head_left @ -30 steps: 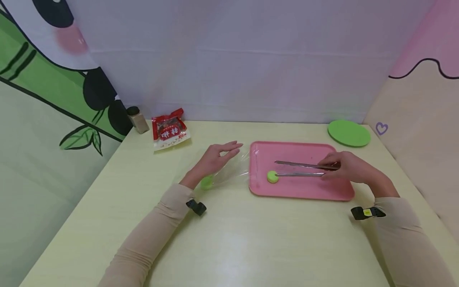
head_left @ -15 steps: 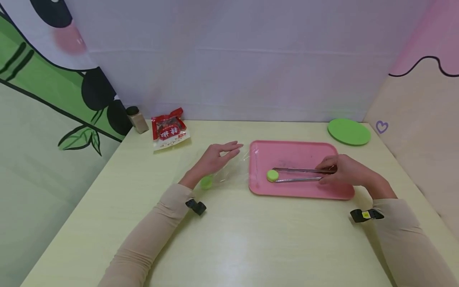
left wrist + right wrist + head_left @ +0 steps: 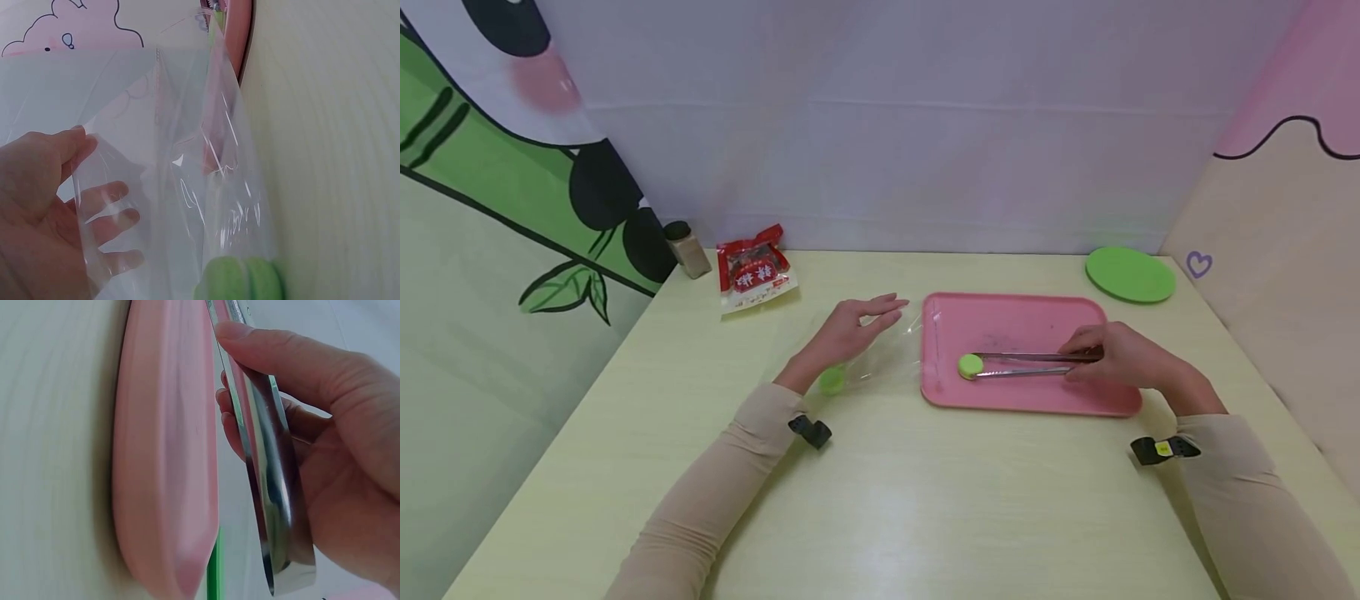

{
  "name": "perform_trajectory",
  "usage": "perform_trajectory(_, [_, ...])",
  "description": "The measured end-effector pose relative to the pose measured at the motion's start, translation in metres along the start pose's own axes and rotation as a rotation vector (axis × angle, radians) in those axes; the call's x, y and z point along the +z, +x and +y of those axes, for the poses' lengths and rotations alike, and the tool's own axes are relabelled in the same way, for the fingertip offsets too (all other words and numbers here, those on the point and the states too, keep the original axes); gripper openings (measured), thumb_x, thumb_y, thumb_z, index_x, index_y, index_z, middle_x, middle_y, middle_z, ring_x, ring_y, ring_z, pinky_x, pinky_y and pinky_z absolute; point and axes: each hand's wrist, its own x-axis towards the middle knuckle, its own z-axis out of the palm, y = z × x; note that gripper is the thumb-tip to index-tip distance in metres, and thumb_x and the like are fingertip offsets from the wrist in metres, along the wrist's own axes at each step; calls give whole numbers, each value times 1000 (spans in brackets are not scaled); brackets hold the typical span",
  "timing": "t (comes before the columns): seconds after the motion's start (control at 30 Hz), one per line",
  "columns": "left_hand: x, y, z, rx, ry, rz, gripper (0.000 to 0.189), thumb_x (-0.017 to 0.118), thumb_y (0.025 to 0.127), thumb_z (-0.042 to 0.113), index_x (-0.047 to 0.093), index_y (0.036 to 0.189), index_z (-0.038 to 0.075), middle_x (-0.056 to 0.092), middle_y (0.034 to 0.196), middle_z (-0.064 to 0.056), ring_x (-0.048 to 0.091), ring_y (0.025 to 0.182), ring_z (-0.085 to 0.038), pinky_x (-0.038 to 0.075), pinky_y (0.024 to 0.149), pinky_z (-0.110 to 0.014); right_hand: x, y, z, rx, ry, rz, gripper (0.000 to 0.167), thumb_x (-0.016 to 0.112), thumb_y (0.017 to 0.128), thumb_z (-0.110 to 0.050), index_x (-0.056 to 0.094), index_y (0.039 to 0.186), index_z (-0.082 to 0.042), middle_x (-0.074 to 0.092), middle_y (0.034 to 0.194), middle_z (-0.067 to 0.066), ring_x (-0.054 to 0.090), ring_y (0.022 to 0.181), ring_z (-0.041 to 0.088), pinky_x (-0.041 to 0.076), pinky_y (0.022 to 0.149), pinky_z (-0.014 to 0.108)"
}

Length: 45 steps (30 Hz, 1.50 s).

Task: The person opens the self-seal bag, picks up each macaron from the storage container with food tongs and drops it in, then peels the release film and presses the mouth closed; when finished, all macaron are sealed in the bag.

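My left hand [image 3: 44, 200] pinches the edge of a clear plastic bag [image 3: 181, 162] between thumb and forefinger. Inside the bag, at its near end, lies a green macaron [image 3: 240, 278], also visible below the wrist in the head view. Over the pink tray [image 3: 1022, 308], my right hand [image 3: 1123, 358] holds metal tongs [image 3: 269, 462] by their arms. Their tips stand on either side of a second green macaron [image 3: 970, 366] on the tray's left part. Whether both tips touch it is too small to tell.
At the back left are a red and white snack packet [image 3: 756, 271] and a small jar with a black lid [image 3: 687, 250]. A green round plate [image 3: 1130, 274] lies at the back right. The bag's mouth meets the tray's left edge.
The tongs have come toward me and now straddle the macaron, their tips first spreading, then drawing slightly closer. The left hand and the bag have stayed put.
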Motion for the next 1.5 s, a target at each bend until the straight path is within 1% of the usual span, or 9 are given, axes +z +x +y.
perform_trajectory(0.17, [0, 1, -2, 12, -5, 7, 37, 60, 102, 36, 66, 135, 20, 54, 145, -5, 44, 139, -17, 45, 103, -48, 1, 0, 5, -28, -15, 27, 25, 85, 82, -16, 79, 105, -11, 69, 93, -2, 57, 81, 12, 51, 70, 25])
perform_trajectory(0.33, [-1, 1, -3, 9, -2, 3, 38, 60, 101, 36, 66, 135, 20, 54, 146, -5, 44, 139, -17, 45, 104, -48, 0, 4, 2, -81, -7, 109, 25, 86, 79, -11, 79, 103, -7, 69, 91, 2, 57, 78, 11, 49, 67, 21])
perform_trajectory(0.53, [-2, 2, -3, 7, 13, 0, 38, 60, 102, 35, 65, 136, 20, 54, 146, -4, 44, 139, -17, 45, 105, -49, 2, 28, -11, -93, -14, 174, 24, 83, 82, -8, 77, 105, -2, 69, 94, 7, 58, 81, 16, 49, 68, 21])
perform_trajectory(0.67, [-2, 2, -2, 7, 13, -5, 38, 59, 102, 35, 65, 137, 19, 53, 146, -4, 45, 139, -17, 48, 100, -45, 14, 54, -28, -76, -57, 145, 26, 83, 84, -14, 77, 107, -4, 71, 97, 4, 60, 84, 17, 50, 72, 28])
perform_trajectory(0.8, [-1, 3, -2, 9, 1, -20, 39, 59, 102, 35, 64, 137, 18, 53, 147, -4, 45, 138, -20, 46, 103, -46, 30, 83, -53, -83, -59, 74, 30, 81, 86, -18, 76, 111, -2, 69, 98, 5, 60, 85, 18, 51, 73, 34])
perform_trajectory(1.0, [3, 4, -3, 2, -15, -23, 39, 59, 102, 36, 64, 137, 19, 52, 148, -4, 44, 139, -18, 42, 107, -44, 47, 120, -86, -100, -89, -29, 28, 78, 89, -15, 75, 111, 1, 65, 90, 4, 56, 80, 20, 49, 69, 33])
perform_trajectory(1.13, [7, 3, -4, 2, -4, -24, 39, 59, 102, 36, 64, 137, 20, 52, 148, -4, 42, 141, -17, 37, 112, -42, 58, 135, -94, -120, -72, -64, 25, 78, 89, -13, 76, 111, -1, 64, 85, 2, 54, 78, 19, 49, 68, 32])
perform_trajectory(1.27, [12, 3, -6, 13, 54, -34, 39, 58, 103, 36, 63, 138, 20, 51, 148, -5, 39, 142, -20, 34, 114, -43, 68, 144, -94, -123, -39, -73, 20, 76, 90, -12, 78, 109, -6, 65, 81, 0, 51, 77, 19, 48, 66, 31])
perform_trajectory(1.5, [20, 4, -7, 31, 169, -58, 38, 56, 104, 34, 62, 139, 20, 49, 149, -14, 36, 144, -30, 26, 117, -52, 77, 153, -95, -99, -36, -53, 19, 76, 91, -14, 78, 107, -5, 64, 80, 1, 51, 77, 20, 47, 68, 33])
